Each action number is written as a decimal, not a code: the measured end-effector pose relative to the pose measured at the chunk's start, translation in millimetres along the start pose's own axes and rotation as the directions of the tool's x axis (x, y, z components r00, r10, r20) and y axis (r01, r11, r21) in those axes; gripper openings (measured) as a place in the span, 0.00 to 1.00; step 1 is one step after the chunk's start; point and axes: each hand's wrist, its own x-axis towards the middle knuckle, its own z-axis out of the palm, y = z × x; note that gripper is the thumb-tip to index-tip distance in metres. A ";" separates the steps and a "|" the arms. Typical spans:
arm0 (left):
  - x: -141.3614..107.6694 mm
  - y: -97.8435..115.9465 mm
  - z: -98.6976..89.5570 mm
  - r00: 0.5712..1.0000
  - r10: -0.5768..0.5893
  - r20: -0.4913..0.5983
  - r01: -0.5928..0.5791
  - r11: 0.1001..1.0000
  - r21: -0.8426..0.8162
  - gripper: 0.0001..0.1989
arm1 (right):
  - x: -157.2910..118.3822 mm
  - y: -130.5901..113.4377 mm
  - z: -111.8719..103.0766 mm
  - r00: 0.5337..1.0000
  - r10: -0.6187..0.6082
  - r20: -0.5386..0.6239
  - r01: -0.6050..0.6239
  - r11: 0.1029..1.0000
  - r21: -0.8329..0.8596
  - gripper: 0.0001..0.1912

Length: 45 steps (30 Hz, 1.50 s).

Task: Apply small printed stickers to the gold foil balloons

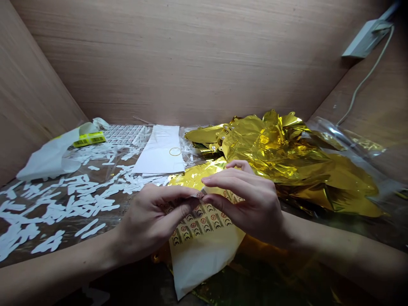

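A translucent sheet of small CE-mark stickers [204,227] hangs tilted below my hands, its plain lower part curling toward me. Thumb and forefinger of my left hand [162,210] pinch at the upper part of this sheet, where one sticker stands at the fingertips. My right hand [250,195] is just to the right, thumb and fingers apart, their tips close to that same sticker. Behind and beneath the sheet lies a flat gold foil balloon [183,176]. Both hands hide part of the sticker rows.
Crumpled gold foil balloons [270,144] pile up at the back right. White paper scraps [92,191] litter the left. A white card [159,148] bears a rubber band [175,151]. A yellow packet [89,139] lies back left; a power strip [365,40] hangs on the right wall.
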 end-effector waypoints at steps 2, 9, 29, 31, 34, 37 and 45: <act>0.0 0.0 -0.1 1.000 -0.008 0.004 0.008 1.000 0.007 0.09 | 0.3 -1.2 0.1 1.000 0.013 0.008 -0.013 1.000 0.007 0.08; -0.2 2.2 -0.1 0.999 -0.041 0.027 0.041 0.999 0.009 0.10 | -1.2 -1.7 -0.3 0.999 0.023 0.034 -0.024 0.999 0.023 0.05; -4.2 -0.3 3.4 0.990 -0.140 0.030 0.143 0.970 -0.196 0.13 | -5.5 -1.2 3.1 0.984 0.101 0.146 -0.113 0.991 0.078 0.04; -4.8 -2.0 4.8 0.992 -0.122 0.042 0.128 0.969 -0.210 0.11 | -6.2 -0.4 3.1 0.980 0.107 0.165 -0.120 0.990 0.073 0.04; -4.6 -2.4 5.8 0.995 -0.102 -0.004 0.101 0.985 -0.142 0.08 | -6.8 0.8 3.2 0.977 0.106 0.188 -0.120 0.990 0.069 0.05; -4.2 -2.4 5.6 0.993 -0.117 -0.011 0.115 0.989 -0.094 0.09 | -6.7 0.8 4.0 0.976 0.104 0.194 -0.116 0.992 0.052 0.05; -2.4 -3.3 2.3 0.988 -0.153 -0.003 0.153 0.988 -0.014 0.11 | -2.9 -3.0 2.3 0.972 0.109 0.207 -0.106 0.994 -0.026 0.02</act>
